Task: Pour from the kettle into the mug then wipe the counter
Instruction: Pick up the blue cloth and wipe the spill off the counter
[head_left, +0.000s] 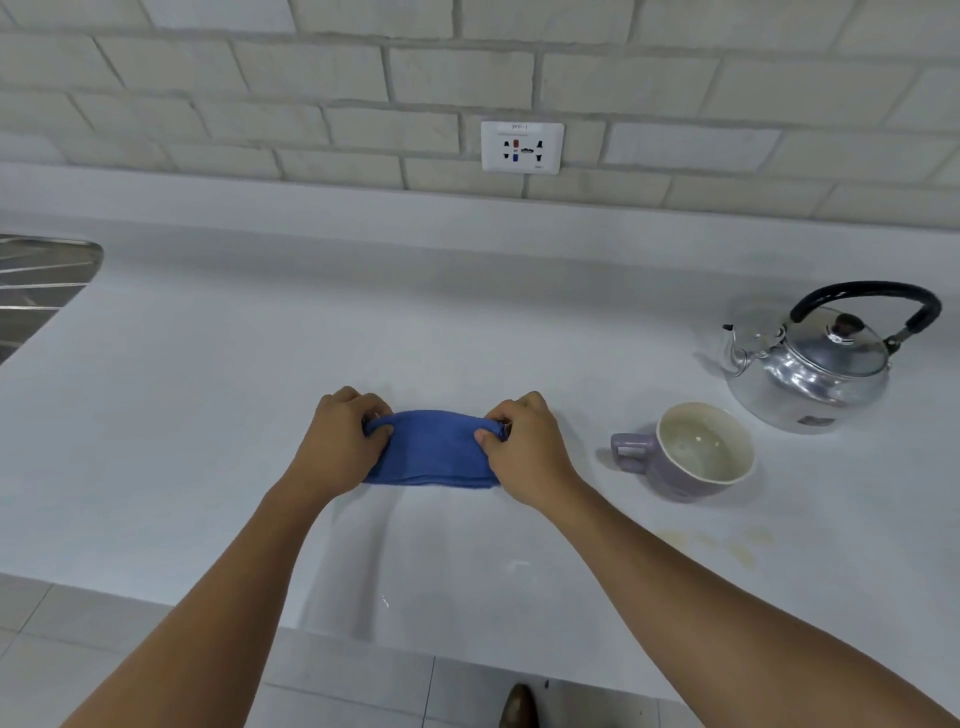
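Both hands are working a blue cloth (431, 449) in the middle of the white counter (208, 395); the left hand (340, 434) is pinching the cloth's left end between thumb and fingers, and the right hand (522, 441) is pinching its right end the same way, so each grip is pressed together on fabric rather than spread. The cloth is sagging between them in a folded band, its lower edge seeming to touch the counter.

The kettle (810, 369) is standing upright at the far right, lid on, handle raised, nobody holding it; the mug (691, 452) is sitting just in front of it and to its left, handle pointing toward the cloth. Whether the mug is holding liquid is hard to tell; its pale inside is showing something glossy low down.

Judging from the kettle set down and the cloth in hand, the pouring is probably finished and the wiping is under way or being prepared; faint yellowish marks (727, 545) near the front edge, well right of the cloth, are looking like what is left.
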